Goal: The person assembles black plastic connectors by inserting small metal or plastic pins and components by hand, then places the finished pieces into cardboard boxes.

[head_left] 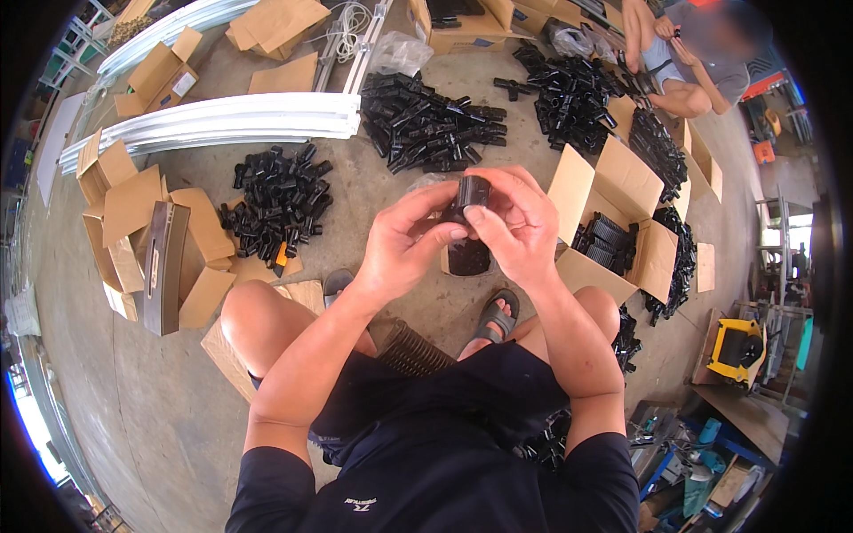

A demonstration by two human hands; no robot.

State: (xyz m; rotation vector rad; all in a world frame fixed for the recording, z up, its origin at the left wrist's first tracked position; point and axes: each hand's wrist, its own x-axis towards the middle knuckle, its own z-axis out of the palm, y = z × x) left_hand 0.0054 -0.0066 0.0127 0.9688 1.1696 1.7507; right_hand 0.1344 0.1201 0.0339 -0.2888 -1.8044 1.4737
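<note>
In front of me both hands meet at a black plastic pipe fitting (474,191), short and tube-shaped. My right hand (524,222) grips it, with the thumb pressed on its lower part. My left hand (395,235) is closed around its left side, thumb and fingers curled in, though part of the grip is hidden. Below the hands stands a small container (468,259) with dark contents too small to make out. To the right, an open cardboard box (657,258) holds black fittings (606,242) stacked in rows.
Piles of black fittings lie at left (280,200), beyond my hands (431,120) and far right (577,98). Open cardboard boxes (200,222) and long metal channels (231,120) are on the left. Another person (697,62) sits at far right. A yellow machine (736,349) stands right.
</note>
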